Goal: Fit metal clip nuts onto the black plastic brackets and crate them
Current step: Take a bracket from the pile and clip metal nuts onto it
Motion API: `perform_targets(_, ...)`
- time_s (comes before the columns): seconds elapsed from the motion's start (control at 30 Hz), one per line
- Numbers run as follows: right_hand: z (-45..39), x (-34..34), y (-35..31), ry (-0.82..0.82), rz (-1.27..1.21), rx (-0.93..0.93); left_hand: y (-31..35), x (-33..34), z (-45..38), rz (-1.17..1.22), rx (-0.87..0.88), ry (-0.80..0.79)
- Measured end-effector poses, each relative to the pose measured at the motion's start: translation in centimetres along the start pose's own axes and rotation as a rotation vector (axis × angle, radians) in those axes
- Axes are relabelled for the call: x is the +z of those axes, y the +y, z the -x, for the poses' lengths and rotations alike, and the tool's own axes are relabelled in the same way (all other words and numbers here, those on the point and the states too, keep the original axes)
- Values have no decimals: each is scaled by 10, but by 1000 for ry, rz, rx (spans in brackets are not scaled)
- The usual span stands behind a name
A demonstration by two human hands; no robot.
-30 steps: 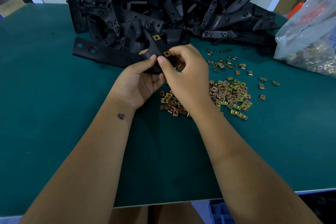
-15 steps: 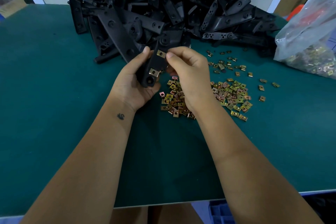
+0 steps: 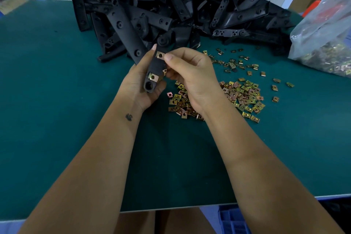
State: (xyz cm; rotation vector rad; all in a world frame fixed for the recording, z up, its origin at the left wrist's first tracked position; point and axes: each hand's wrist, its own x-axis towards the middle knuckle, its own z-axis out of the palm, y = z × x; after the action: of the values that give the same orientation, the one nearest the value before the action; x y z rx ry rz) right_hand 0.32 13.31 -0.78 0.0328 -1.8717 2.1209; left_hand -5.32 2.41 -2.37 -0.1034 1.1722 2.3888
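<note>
Two hands meet at centre frame over the green bench (image 3: pixel 57 100), head view only. Left hand (image 3: pixel 141 81) has its grip wrapped round the lower end of a black bracket (image 3: pixel 157 65), which stands nearly upright, slightly tilted, round hole at its bottom end. Two clip nuts are seated on it: upper clip nut (image 3: pixel 160 55) near the top, lower clip nut (image 3: pixel 153 77) just above the hole. Right hand (image 3: pixel 191 76) is curled, grip pinching the bracket's right edge, thumb tip touching the upper clip nut. A further brass piece shows between the right fingers at the bracket's edge; cannot tell whether it is fitted or loose.

Bracket pile (image 3: pixel 180 5) fills upper centre, a heap of black parts on the bench, just behind the held one. Loose clip nuts (image 3: pixel 243 95) lie right of centre, partly under the right wrist, with scattered strays toward the upper right. Clear plastic bag (image 3: pixel 326 30) of more nuts at the right edge. Blue crate (image 3: pixel 233 220) visible below the bench edge, bottom right.
</note>
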Motion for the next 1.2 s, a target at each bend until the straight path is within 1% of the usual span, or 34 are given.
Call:
perform_targets(0.17, -2, -2, 1, 28, 76, 19, -3, 1, -6, -60, 58, 43)
perform_targets(0.27, -1, 3, 3, 4, 66, 85, -6, 1, -10, -46, 115, 14)
perform_targets(0.33, -1, 5, 3, -34, 50, 126, -5, 0, -13, -59, 144, 68)
perform_targets(0.4, -2, 4, 3, -77, 84, 142, -4, -2, -15, -77, 173, 135)
perform_targets(0.47, -3, 3, 4, -71, 117, 146, -4, -1, -14, -128, 216, 153)
perform_targets(0.6, -5, 1, 6, 40, 32, 187, -6, 3, -8, -243, 357, 253)
perform_targets(0.7, -4, 1, 8, 90, 174, 131, -8, 1, -8, -345, 430, 303)
perform_targets(0.8, -4, 1, 9, 213, 309, 49, -11, 2, -8, -423, 441, 245)
perform_targets(0.87, -6, -1, 8, 294, 330, 18, -13, 3, -10, -453, 416, 190)
perform_targets(0.93, -7, -5, 8, 346, 360, -8, -13, 2, -11, -428, 388, 181)
perform_targets(1.07, -7, -7, 10, 376, 407, -42, -5, -1, -11, -303, 395, 238)
perform_targets(1.13, -8, -8, 10, 400, 402, -59, -3, -1, -9, -298, 426, 207)
perform_targets(1.2, -10, -9, 8, 419, 330, -79, -5, 0, -7, -329, 445, 167)
